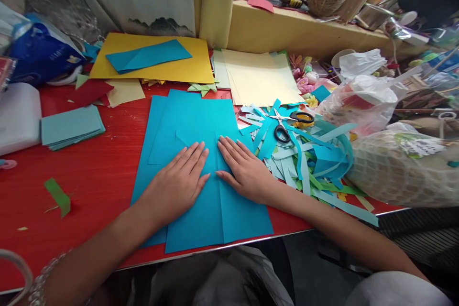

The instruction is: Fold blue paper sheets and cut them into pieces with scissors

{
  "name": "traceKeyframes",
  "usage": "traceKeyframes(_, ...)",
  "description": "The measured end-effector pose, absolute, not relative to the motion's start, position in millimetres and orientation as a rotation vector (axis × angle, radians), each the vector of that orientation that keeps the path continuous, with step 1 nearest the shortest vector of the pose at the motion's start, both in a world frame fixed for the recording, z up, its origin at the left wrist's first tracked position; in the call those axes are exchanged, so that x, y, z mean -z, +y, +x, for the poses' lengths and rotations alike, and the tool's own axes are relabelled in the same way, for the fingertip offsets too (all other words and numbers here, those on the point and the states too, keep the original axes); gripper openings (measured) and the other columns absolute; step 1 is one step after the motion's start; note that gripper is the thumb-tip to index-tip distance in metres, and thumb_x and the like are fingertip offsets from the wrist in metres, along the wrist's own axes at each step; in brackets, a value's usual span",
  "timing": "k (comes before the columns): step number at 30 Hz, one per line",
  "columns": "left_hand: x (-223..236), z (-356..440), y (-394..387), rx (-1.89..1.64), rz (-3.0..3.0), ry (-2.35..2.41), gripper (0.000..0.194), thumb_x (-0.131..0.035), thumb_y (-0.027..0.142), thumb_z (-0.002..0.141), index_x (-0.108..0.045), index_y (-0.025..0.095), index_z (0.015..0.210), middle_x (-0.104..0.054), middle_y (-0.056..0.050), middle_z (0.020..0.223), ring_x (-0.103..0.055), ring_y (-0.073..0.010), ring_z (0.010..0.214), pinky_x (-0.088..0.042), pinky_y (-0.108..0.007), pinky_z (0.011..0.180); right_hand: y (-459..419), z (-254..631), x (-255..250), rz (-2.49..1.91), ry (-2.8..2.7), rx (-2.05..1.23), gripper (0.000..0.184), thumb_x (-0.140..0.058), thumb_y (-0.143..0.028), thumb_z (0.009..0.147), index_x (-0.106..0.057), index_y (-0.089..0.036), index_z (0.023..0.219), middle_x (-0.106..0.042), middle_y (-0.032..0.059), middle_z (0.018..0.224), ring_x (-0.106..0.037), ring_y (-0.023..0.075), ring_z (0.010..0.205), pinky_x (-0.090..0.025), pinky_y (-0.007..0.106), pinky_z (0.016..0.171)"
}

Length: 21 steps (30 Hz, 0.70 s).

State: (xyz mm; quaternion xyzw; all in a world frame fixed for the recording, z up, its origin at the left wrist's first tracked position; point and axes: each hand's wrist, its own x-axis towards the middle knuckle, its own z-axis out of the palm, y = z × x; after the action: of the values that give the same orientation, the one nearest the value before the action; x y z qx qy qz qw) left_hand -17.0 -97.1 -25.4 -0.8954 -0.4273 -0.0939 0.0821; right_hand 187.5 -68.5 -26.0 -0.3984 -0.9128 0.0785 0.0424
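Observation:
Both hands lie flat on a sheet of blue paper (197, 224) that has a crease running down its middle. My left hand (181, 179) is open, fingers together and stretched out, on the part left of the crease. To the right of the crease rests my right hand (244, 167), also open, palm down. More blue sheets (143, 186) lie beneath, offset to the left and back. A pair of scissors (285, 122) with black handles sits beyond my right hand on cut paper strips (290, 158).
At the back are a yellow sheet (154, 74) bearing folded blue paper (150, 55), and cream sheets (258, 76). A stack of pale blue paper (71, 126) lies left, near a green scrap (57, 196). Plastic bags (405, 167) crowd the right. The red table's front edge (247, 240) is close.

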Motion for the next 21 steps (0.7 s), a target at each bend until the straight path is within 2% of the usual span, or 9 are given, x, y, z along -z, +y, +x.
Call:
traceKeyframes(6, 27, -12, -101, 0.271, -2.681, -1.353, 0.054, -0.028, 0.030, 0.097, -0.042, -0.005, 0.135, -0.039, -0.025, 0.142, -0.033, -0.0336, 0.134, -0.034, -0.047, 0.108, -70, 186, 27, -1.251, -2.790, -0.190, 0.068, -0.013, -0.051, 0.097, -0.016, -0.006, 0.148, -0.010, 0.0098, 0.155, -0.005, 0.0192, 0.143, -0.010, 0.038, 0.118)
traceKeyframes(21, 27, -2, -108, 0.273, -2.625, -1.466, 0.053, -0.028, 0.029, 0.097, -0.041, -0.005, 0.135, -0.038, -0.026, 0.142, -0.034, -0.0345, 0.134, -0.036, -0.048, 0.106, -71, 185, 26, -1.266, -2.793, -0.173, 0.068, -0.011, -0.051, 0.097, -0.016, -0.006, 0.148, -0.009, 0.0100, 0.155, -0.004, 0.0204, 0.143, -0.010, 0.040, 0.118)
